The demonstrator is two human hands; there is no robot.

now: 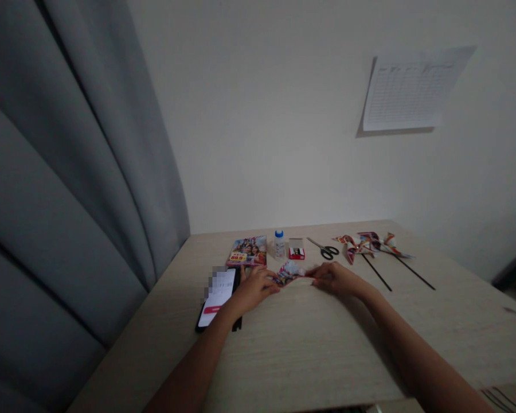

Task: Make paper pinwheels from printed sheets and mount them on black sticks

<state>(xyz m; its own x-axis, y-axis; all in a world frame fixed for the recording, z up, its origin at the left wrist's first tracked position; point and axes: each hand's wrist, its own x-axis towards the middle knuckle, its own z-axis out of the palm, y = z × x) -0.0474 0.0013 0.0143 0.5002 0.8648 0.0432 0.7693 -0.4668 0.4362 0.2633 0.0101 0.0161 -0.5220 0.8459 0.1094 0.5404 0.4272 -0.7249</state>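
A small piece of colourful printed paper point(289, 272) lies between my hands on the table, its near edge partly raised. My left hand point(254, 288) is at its left end, thumb and forefinger closed on the edge. The thumb and fingers of my right hand point(334, 279) pinch its right corner, and those fingertips partly hide it. Just beyond the paper are a white bottle with a blue cap point(279, 245) and a small red-and-white box point(296, 250). Black-handled scissors point(328, 252) lie open behind my right hand.
A phone with a lit screen point(218, 298) lies beside my left forearm. Behind it is a stack of printed leaflets point(247, 251). Two paper pinwheels point(361, 245) on dark sticks lie at right. A curtain point(90, 149) borders the table point(292, 355); a wall stands behind.
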